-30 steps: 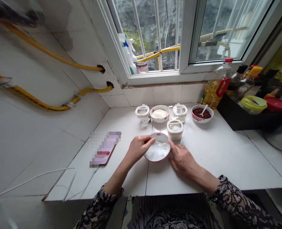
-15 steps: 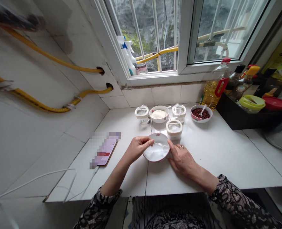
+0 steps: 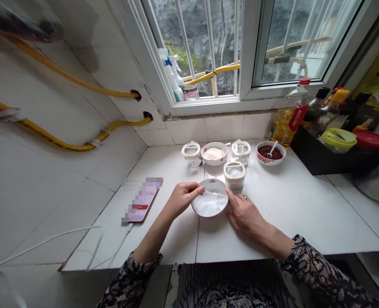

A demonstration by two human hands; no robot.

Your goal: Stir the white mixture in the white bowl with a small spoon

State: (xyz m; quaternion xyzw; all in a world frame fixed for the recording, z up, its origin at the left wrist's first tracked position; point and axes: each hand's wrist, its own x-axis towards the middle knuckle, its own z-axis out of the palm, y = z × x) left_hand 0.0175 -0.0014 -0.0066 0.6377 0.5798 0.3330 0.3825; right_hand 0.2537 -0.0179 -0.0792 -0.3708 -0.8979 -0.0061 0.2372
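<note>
A bowl (image 3: 208, 212) with white powder in it rests on the white tiled counter near the front. Between the thumb and fingers of my left hand (image 3: 183, 197) is the handle of a white spoon (image 3: 212, 193), whose far end lies in the powder. My right hand (image 3: 244, 210) holds the bowl by its right rim, thumb and fingers around the side. Just behind the bowl stands a lidded jar (image 3: 234, 174) with white contents. Further back are a bowl of pale grains or powder (image 3: 213, 154), flanked by two clear lidded jars (image 3: 191, 153).
A phone (image 3: 142, 203) with a cable lies on the left. At the back right are a bowl of dark red beans (image 3: 270, 154) with a spoon, an oil bottle (image 3: 283, 124) and a black box (image 3: 309, 149) of condiments. The tiled wall (image 3: 102, 158) bounds the left side.
My left hand has shifted slightly left, and the spoon has moved in the white powder, showing more of its handle. My right hand stays on the bowl.
</note>
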